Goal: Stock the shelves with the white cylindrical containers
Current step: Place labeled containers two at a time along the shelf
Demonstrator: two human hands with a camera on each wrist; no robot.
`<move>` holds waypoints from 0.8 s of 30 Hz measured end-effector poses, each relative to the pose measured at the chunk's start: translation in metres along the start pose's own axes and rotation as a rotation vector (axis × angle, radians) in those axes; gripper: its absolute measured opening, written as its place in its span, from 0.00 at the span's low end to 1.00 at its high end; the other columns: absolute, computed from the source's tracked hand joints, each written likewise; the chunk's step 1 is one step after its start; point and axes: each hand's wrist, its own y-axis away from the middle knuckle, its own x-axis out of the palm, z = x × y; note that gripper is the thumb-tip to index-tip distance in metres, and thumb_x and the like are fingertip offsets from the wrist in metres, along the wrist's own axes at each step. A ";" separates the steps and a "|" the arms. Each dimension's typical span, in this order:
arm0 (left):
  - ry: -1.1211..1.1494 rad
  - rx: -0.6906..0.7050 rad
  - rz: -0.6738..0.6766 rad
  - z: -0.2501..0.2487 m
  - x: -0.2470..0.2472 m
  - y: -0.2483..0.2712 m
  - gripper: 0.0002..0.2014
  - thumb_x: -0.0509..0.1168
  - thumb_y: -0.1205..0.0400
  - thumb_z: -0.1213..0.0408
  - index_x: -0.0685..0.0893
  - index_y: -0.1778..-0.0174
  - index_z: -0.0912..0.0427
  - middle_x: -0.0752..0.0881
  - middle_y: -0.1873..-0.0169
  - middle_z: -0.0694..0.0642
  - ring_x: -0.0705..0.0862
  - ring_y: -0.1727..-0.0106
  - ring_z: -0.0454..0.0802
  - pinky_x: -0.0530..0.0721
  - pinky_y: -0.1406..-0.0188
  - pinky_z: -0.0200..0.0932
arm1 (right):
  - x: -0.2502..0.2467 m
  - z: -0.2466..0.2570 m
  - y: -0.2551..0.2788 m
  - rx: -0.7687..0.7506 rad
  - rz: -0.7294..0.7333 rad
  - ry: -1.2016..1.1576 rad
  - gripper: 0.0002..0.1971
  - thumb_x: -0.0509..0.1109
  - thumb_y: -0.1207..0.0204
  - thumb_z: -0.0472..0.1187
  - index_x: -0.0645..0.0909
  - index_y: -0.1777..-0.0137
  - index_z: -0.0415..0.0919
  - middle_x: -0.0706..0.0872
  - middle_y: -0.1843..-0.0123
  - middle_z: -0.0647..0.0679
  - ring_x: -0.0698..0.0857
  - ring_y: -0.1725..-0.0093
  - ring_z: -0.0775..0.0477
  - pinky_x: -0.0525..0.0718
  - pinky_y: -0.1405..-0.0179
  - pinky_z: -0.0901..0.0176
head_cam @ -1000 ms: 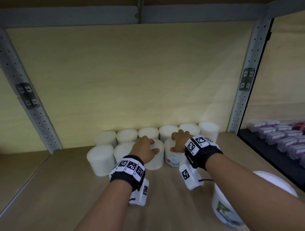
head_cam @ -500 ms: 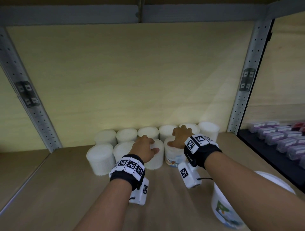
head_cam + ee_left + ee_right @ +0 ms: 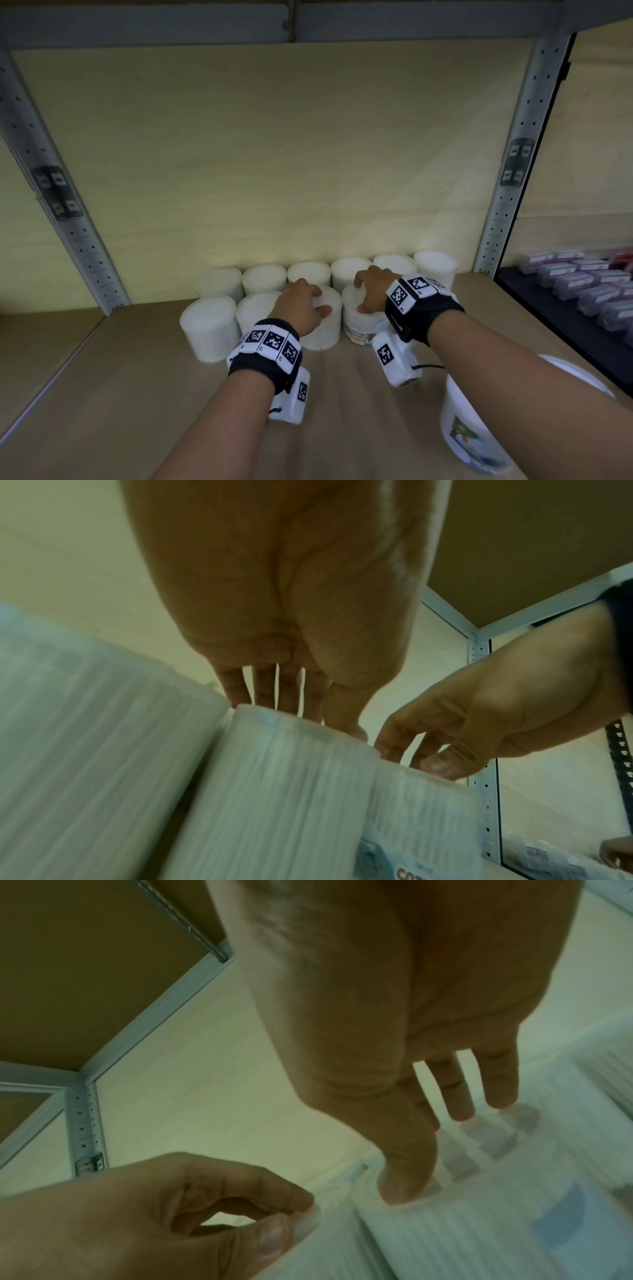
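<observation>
Left hand [image 3: 301, 308] curled over the top of an unlabelled white container [image 3: 323, 323], front row on the shelf [image 3: 102, 394]. Right hand [image 3: 375, 289] grips the labelled container [image 3: 356, 325] just right of it; label reads "COTTON", rest unreadable.

containers [image 3: 310, 275] in two rows on shelf [image 3: 102, 394], bucket [image 3: 469, 435] front right

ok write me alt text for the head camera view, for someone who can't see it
Two hands rest on top of two white cylindrical containers in the front row on a wooden shelf: the left hand on an unlabelled one, the right hand on a labelled one. More stand behind, and a white bucket sits lower right.
</observation>
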 end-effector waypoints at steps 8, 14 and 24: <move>0.012 -0.014 0.012 0.000 -0.001 0.000 0.25 0.69 0.22 0.51 0.78 0.31 0.57 0.77 0.34 0.57 0.76 0.31 0.53 0.74 0.30 0.48 | -0.012 0.000 -0.001 0.025 0.070 -0.087 0.30 0.72 0.25 0.42 0.69 0.24 0.42 0.73 0.24 0.43 0.75 0.27 0.42 0.76 0.30 0.53; 0.015 -0.021 0.012 -0.001 -0.001 0.001 0.25 0.69 0.23 0.51 0.78 0.31 0.58 0.77 0.34 0.58 0.75 0.30 0.54 0.74 0.29 0.49 | 0.002 0.003 -0.004 0.132 -0.056 -0.022 0.33 0.70 0.27 0.59 0.72 0.30 0.37 0.73 0.28 0.38 0.74 0.30 0.37 0.73 0.30 0.48; 0.007 -0.001 -0.001 -0.004 -0.003 0.004 0.25 0.69 0.21 0.52 0.78 0.31 0.59 0.77 0.35 0.57 0.73 0.29 0.54 0.72 0.28 0.50 | 0.007 0.003 0.002 0.036 -0.100 0.061 0.28 0.68 0.23 0.54 0.72 0.30 0.35 0.73 0.29 0.37 0.74 0.30 0.35 0.76 0.36 0.49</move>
